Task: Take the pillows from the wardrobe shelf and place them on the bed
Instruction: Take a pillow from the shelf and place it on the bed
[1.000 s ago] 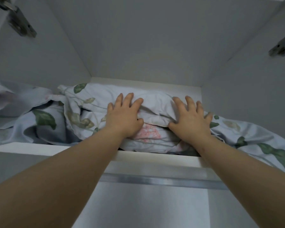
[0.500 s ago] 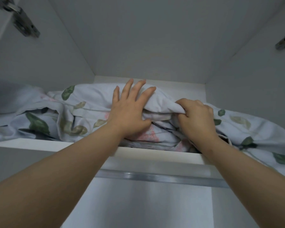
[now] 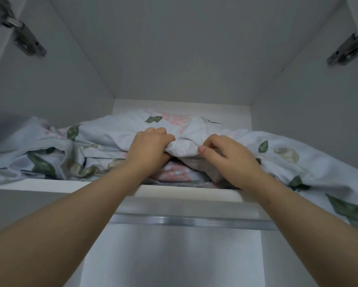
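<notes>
A pale pillow (image 3: 116, 131) with green leaves and pink flowers lies crumpled on the high white wardrobe shelf (image 3: 50, 186). More of the same printed fabric (image 3: 298, 162) spreads to the right and spills over the shelf's front edge. My left hand (image 3: 149, 150) is closed on a bunched fold at the pillow's middle. My right hand (image 3: 229, 158) pinches the same fold from the right, thumb on top. Another pink-patterned layer (image 3: 174, 172) shows beneath both hands. The bed is out of view.
White wardrobe walls close in on both sides, with the back panel behind. Metal door hinges sit at the upper left (image 3: 23, 36) and upper right (image 3: 347, 48). A silver rail (image 3: 184, 220) runs under the shelf front.
Both hands went from lying flat with spread fingers to closing on the fabric. The fold between them has bunched up and risen, and the hands have drawn closer together.
</notes>
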`<state>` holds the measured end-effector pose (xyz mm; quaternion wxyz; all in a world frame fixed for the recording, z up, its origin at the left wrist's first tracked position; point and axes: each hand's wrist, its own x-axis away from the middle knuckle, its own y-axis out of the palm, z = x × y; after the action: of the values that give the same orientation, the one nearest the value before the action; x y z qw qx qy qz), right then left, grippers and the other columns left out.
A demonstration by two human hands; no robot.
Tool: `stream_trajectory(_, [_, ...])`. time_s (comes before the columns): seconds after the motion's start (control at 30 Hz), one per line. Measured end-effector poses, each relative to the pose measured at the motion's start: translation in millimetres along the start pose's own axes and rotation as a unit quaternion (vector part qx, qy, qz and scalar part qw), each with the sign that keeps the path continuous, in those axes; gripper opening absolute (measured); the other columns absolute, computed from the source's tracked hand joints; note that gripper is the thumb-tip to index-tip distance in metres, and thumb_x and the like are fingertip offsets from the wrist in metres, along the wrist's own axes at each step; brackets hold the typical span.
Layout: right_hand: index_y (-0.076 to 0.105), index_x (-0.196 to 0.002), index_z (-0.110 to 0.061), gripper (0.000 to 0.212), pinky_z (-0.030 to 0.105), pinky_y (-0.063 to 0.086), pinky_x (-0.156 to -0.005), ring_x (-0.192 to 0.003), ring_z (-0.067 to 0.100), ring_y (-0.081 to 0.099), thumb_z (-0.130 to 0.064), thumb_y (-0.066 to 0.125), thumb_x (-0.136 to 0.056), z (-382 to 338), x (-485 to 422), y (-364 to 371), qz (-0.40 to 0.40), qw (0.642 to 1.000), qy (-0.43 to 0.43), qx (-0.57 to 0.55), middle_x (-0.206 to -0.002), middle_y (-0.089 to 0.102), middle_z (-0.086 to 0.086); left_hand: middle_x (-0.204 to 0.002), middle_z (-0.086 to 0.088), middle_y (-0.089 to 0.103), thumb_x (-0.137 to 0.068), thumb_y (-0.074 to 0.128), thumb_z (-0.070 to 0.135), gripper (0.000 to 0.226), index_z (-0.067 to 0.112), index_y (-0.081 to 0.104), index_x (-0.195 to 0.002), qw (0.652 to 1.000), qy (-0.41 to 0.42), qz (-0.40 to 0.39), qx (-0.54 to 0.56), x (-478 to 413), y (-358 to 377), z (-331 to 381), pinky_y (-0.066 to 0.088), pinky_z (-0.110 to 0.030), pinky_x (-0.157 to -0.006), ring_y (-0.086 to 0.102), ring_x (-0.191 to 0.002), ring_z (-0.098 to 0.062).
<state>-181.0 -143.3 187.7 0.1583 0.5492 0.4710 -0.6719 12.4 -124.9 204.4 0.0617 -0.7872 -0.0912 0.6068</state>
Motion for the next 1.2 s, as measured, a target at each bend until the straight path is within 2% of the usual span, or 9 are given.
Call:
stream_trajectory(0.17, [0.040,-0.129,-0.026,0.042,0.046,0.034,-0.097,-0.122,0.031,0.043,-0.040,0.044,-0.089,-7,-24,-15,0.107,0.987,0.105,0.052,-0.132,0.049,0.005,-0.051,-0.007,0.049,-0.052,0.064,0.006,0.017,0.007,0.048,-0.048,0.995,0.085,0.050,0.011,11,-13,5,0.012,-0.020,-0.047,0.050,-0.048,-0.026])
stream_trajectory(0.27, [0.019,-0.144,-0.035,0.061,0.059,0.014,-0.108,-0.141,0.033,0.018,-0.050,0.036,-0.087,-3,-38,-12,0.020,0.974,0.155,0.162,-0.154,0.026,0.000,-0.048,-0.004,0.044,-0.055,0.061,0.009,0.021,0.013,0.041,-0.047,0.986,0.132,0.098,0.006,18,-16,3,0.013,-0.024,-0.058,0.042,-0.049,-0.022])
stream_trajectory(0.37, [0.035,-0.137,-0.031,0.056,0.061,0.006,-0.110,-0.133,0.031,0.038,-0.058,0.023,-0.089,6,-43,-2,-0.049,0.963,0.171,0.200,-0.140,0.050,0.007,-0.049,-0.001,0.045,-0.061,0.048,0.023,0.014,0.016,0.043,-0.050,0.985,0.149,0.083,0.021,18,-15,-6,0.012,-0.021,-0.062,0.044,-0.048,-0.022])
stream_trajectory(0.53, [0.057,-0.108,-0.010,0.048,0.043,0.029,-0.098,-0.104,0.029,0.058,-0.040,0.021,-0.099,15,-43,14,-0.021,0.963,0.085,0.253,-0.113,0.066,0.014,-0.075,0.006,0.063,-0.056,0.050,0.036,0.016,0.032,0.062,-0.066,0.944,-0.052,-0.108,0.306,6,-29,-2,0.041,-0.028,-0.071,0.057,-0.075,-0.019])
stream_trajectory(0.63, [0.054,-0.109,-0.007,0.046,0.041,0.037,-0.089,-0.104,0.032,0.059,-0.037,0.020,-0.100,20,-41,22,0.008,0.971,0.075,0.225,-0.113,0.065,0.016,-0.081,0.005,0.064,-0.069,0.056,0.032,0.009,0.027,0.064,-0.067,0.874,-0.155,-0.044,0.458,-11,-35,7,0.044,-0.032,-0.081,0.058,-0.086,-0.018])
stream_trajectory(0.73, [0.055,-0.104,-0.007,0.048,0.038,0.041,-0.077,-0.094,0.033,0.062,-0.039,0.020,-0.100,19,-34,23,0.066,0.974,0.072,0.206,-0.103,0.068,0.015,-0.128,0.001,0.054,-0.079,0.055,0.054,0.039,0.035,0.055,-0.113,0.974,-0.171,0.013,0.149,-30,-30,7,0.030,-0.047,-0.106,0.041,-0.127,-0.026])
stream_trajectory(0.93, [0.034,-0.058,-0.018,0.042,0.032,0.034,-0.063,-0.071,0.030,0.052,-0.042,0.037,-0.093,15,-23,13,0.179,0.977,0.081,0.084,-0.062,0.048,0.000,-0.158,0.007,0.014,-0.080,0.031,0.071,0.066,0.042,0.028,-0.139,0.991,-0.099,-0.074,-0.055,-29,-4,3,-0.007,-0.062,-0.111,-0.004,-0.146,-0.025])
stream_trajectory(1.03, [0.029,-0.053,-0.017,0.045,0.031,0.031,-0.060,-0.064,0.026,0.046,-0.038,0.043,-0.090,15,-18,11,0.227,0.971,0.063,0.044,-0.052,0.039,-0.005,-0.135,0.009,0.051,-0.088,0.031,0.060,0.044,0.031,0.055,-0.111,0.996,-0.089,-0.008,-0.026,-18,1,5,-0.003,-0.062,-0.111,0.026,-0.140,-0.019])
stream_trajectory(1.2, [0.030,-0.052,-0.016,0.041,0.031,0.024,-0.048,-0.051,0.025,0.041,-0.045,0.037,-0.080,14,-16,13,0.329,0.944,-0.004,0.008,-0.048,0.039,0.001,-0.059,-0.006,0.061,-0.091,0.041,0.035,0.036,0.013,0.056,-0.065,0.969,0.013,0.234,-0.079,-20,6,5,0.032,-0.033,-0.085,0.060,-0.059,-0.028])
